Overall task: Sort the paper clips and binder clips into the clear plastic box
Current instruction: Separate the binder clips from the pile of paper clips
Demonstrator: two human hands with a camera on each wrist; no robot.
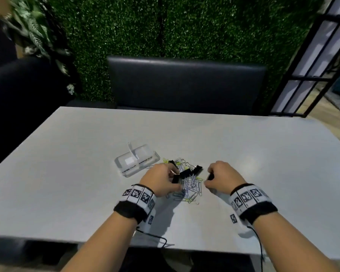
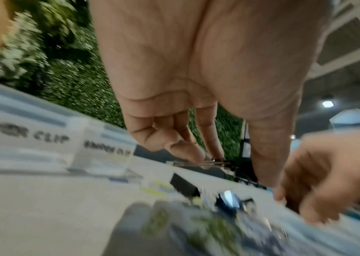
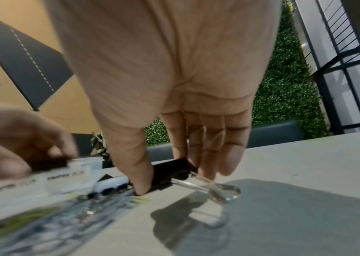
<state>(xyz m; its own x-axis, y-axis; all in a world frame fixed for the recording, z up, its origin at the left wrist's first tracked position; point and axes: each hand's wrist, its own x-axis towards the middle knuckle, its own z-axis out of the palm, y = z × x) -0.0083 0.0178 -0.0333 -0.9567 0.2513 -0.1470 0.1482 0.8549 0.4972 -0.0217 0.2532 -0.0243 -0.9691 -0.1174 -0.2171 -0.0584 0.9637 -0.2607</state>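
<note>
On the grey worktop (image 1: 86,154), the clear plastic box (image 1: 136,162) lies at 10 o'clock from the pile of paper clips (image 1: 190,188) and binder clips (image 1: 192,171). The right hand (image 1: 222,178), at 3 o'clock of the pile, has its grip closed around a black binder clip (image 3: 172,173); the left hand (image 1: 161,180) pinches a binder clip's wire handle (image 2: 198,162).

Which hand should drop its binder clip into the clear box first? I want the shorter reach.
Probably the left hand: it pinches a black binder clip right beside the clear plastic box. The right hand, gripping another binder clip, sits across the clip pile.
</note>
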